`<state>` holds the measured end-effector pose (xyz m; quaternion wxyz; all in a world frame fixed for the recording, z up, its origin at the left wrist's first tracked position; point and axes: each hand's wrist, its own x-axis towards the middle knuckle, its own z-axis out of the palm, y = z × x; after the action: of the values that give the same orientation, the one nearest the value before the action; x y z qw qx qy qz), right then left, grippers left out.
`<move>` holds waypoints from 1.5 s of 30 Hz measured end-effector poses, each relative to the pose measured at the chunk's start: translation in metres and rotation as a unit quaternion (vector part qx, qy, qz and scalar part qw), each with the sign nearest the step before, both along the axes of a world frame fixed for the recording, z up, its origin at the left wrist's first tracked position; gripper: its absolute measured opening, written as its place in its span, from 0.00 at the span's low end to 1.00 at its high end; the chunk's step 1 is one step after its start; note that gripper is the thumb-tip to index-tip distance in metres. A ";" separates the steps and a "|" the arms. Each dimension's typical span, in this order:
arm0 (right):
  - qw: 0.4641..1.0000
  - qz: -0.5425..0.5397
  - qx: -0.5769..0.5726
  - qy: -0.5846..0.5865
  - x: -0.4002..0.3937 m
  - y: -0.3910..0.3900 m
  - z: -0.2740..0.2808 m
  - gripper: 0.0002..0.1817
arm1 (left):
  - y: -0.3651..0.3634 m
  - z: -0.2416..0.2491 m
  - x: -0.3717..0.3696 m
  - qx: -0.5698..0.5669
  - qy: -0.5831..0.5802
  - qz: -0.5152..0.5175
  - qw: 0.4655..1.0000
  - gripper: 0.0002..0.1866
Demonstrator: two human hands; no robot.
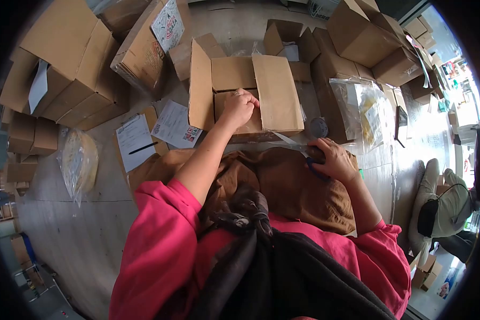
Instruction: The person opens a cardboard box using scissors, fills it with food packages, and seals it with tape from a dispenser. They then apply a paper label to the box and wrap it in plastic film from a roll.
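Observation:
An open cardboard box stands in front of my knees with its flaps raised to the sides. My left hand reaches over its near side, fingers curled closed beside the inner edge of the right flap. What those fingers hold, if anything, is hidden. Scissors with dark blue handles are in my right hand, which rests by my right knee. Their blades point left, towards the box's near side. Just beyond that hand lies a roll of clear tape.
Left of the box lie a clipboard with a pen and a printed sheet. Cardboard boxes crowd the left and more boxes the right. Plastic-wrapped items flank me. Another person's legs are at right.

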<state>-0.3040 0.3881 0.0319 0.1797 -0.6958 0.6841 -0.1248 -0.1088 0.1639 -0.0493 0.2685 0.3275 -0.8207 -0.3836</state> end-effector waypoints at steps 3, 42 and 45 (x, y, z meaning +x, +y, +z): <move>1.000 -0.001 -0.014 -0.001 0.000 0.006 0.002 0.25 | -0.004 -0.007 0.003 0.060 0.045 -0.028 0.997 0.12; 0.995 -0.042 0.036 -0.078 0.029 -0.009 0.006 0.19 | 0.000 0.014 0.009 0.155 0.059 -0.046 0.985 0.16; 0.984 -0.094 0.055 -0.138 0.038 -0.003 0.011 0.19 | 0.005 0.018 0.008 0.185 0.076 -0.035 0.979 0.15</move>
<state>-0.2665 0.3849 0.0426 0.2975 -0.5933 0.7213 -0.1980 -0.1009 0.1687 -0.0314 0.2506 0.3124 -0.7237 -0.5621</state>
